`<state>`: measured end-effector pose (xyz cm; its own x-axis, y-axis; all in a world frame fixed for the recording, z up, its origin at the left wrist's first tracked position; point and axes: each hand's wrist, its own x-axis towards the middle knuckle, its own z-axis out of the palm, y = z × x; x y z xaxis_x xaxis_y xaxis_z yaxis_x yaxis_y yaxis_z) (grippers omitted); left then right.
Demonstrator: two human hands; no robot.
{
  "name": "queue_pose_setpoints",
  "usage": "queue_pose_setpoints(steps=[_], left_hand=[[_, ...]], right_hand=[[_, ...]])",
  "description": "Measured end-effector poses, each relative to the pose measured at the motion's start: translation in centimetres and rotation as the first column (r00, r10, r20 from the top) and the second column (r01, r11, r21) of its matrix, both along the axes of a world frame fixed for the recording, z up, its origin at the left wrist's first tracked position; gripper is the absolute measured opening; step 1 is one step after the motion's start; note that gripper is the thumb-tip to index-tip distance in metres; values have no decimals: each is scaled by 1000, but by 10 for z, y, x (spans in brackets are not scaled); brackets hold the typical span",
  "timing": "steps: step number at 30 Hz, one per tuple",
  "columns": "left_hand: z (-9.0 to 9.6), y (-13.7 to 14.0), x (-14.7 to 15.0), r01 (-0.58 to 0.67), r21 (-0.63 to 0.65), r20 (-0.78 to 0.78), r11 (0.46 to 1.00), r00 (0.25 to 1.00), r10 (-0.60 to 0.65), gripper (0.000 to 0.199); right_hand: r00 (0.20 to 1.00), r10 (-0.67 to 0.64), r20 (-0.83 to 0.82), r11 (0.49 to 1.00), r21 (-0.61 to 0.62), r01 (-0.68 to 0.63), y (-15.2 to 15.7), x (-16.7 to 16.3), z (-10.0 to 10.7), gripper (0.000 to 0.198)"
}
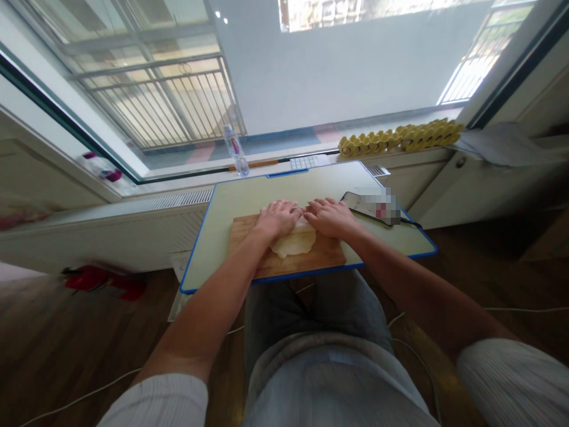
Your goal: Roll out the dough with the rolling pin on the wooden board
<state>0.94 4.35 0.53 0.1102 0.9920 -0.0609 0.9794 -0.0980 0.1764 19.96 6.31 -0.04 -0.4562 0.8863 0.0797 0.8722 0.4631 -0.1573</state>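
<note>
A flattened sheet of pale dough (293, 245) lies on a wooden cutting board (242, 237). Across its far part rest my left hand (279, 217) and my right hand (329, 217), palms down and side by side, thumbs almost meeting. Both hands look flat, with their fingers stretched forward and not wrapped round anything. Between them shows a pale, whitish strip; whether it is a rolled edge of the dough or a separate thing beneath my palms, I cannot tell. The dough's near edge is uneven and uncovered.
The board sits on a small blue-edged table (208, 249). A phone (368, 206) with a dark cable lies at its right. A plastic bottle (235, 151) and yellow egg trays (400, 136) stand along the windowsill. A red object (104, 281) and white cables are on the floor.
</note>
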Motion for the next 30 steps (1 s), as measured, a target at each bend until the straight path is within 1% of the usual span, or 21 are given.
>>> queue_pose_setpoints(steps=[3, 5, 7, 9, 11, 14, 16, 18, 20, 23, 25, 28, 30], left_hand=[[3, 4, 0, -18, -32, -1, 999, 1000, 18, 68], [4, -2, 2, -1, -20, -31, 1000, 1000, 0, 65], [5, -14, 6, 15, 21, -69, 1000, 998, -13, 63], [5, -32, 10, 17, 79, -106, 997, 994, -8, 63], [3, -52, 15, 22, 142, -140, 990, 990, -2, 62], [0, -75, 20, 18, 183, -149, 983, 989, 10, 60], [-1, -81, 21, 1, 194, -137, 981, 990, 26, 59], [-2, -79, 21, -10, 189, -134, 982, 990, 36, 57], [-1, -70, 21, -26, 168, -136, 985, 990, 50, 57], [1, -52, 19, -42, 132, -127, 990, 990, 59, 59], [1, -37, 15, -41, 76, -100, 996, 994, 49, 61], [-1, -15, 9, -36, -5, -41, 999, 998, 36, 65], [-3, -1, 5, -41, -24, -11, 999, 999, 41, 66]], right_hand=[[1000, 10, 12, 1000, -18, -10, 2, -1, 2, 54], [999, 20, 27, 1000, 4, -20, -5, 0, 4, 51], [999, 26, 30, 998, 58, -28, -18, 2, 4, 49], [1000, 23, 9, 992, 123, -24, -36, 4, 2, 50], [1000, 4, -23, 987, 163, 0, -56, 7, 0, 53], [998, -34, -54, 986, 163, 43, -81, 10, -5, 57], [998, -38, -58, 987, 152, 47, -88, 11, -7, 59], [997, -45, -57, 988, 146, 53, -88, 11, -8, 59], [997, -59, -51, 987, 144, 66, -80, 9, -8, 58], [997, -64, -37, 986, 154, 69, -62, 6, -6, 56], [998, -56, -22, 987, 147, 59, -48, 4, -5, 55], [999, -48, 3, 995, 91, 47, -26, 1, -2, 55], [999, -39, 10, 998, 46, 39, -11, 0, -1, 56]])
